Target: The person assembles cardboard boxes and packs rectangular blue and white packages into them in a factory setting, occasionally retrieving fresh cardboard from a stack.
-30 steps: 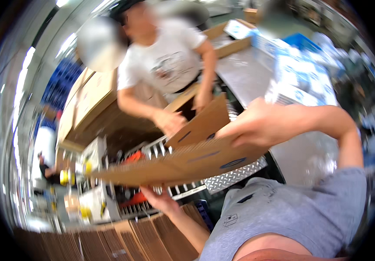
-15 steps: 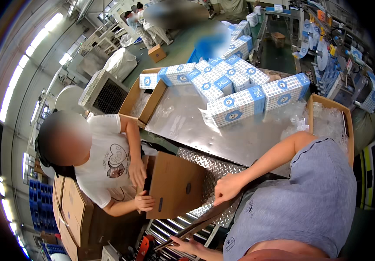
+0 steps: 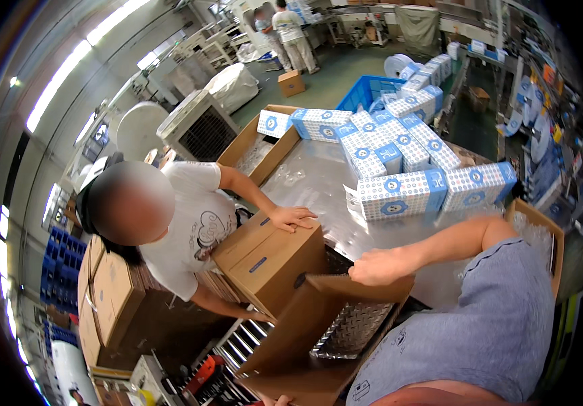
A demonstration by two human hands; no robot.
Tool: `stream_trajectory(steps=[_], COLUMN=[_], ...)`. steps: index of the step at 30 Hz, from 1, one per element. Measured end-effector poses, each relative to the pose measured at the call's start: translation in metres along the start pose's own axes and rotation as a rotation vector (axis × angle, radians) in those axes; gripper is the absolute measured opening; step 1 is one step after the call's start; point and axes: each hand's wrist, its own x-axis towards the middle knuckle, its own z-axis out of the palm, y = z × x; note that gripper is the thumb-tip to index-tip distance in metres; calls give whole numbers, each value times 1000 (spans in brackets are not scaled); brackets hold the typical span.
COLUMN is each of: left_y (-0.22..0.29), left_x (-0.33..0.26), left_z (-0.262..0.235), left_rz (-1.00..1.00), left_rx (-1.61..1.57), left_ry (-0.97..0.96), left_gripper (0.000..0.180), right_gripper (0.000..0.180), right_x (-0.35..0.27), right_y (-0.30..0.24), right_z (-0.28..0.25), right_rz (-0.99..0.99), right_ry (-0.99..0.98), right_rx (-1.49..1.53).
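Observation:
An unfolded brown cardboard carton stands in front of me, its walls spread apart. Diamond-patterned metal plate shows through its bottom. My right hand is closed in a fist on the carton's upper edge. At the picture's lower edge, my left hand grips the carton's near wall; only its fingertips show. Beside my carton, a co-worker rests one hand on top of a closed brown carton and holds the other hand low against it.
Several white and blue patterned packs lie on the metal table. Open boxes with clear plastic stand at its ends. A roller conveyor runs under the cartons. Stacked flat cartons stand behind the co-worker.
My folded-flat carton has been spread open into a box shape. The co-worker's carton has moved towards mine and turned, and one hand now lies on its top. The view has shifted.

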Motion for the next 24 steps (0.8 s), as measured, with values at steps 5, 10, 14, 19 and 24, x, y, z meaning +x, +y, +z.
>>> stream_trajectory(steps=[5,10,14,19,24], left_y=[18,-28,-95,-65,17], left_x=[14,65,99,-11,0], left_z=[93,112,94,105,149], left_rz=[212,429,206,206,706], left_rx=[811,1502,1603,1203,1613], left_ry=[-596,-340,-688,-880,-415], left_gripper=[110,112,102,69,78], right_gripper=[21,66,112,47,35], right_x=[30,89,110,62,72], right_y=[2,14,6,52,80], right_z=[82,75,2,115,108], right_rz=[-293,-692,-436,-662,-159], right_ry=[-60,441,377,496,-1], right_rx=[71,-301,-391,-124,718])
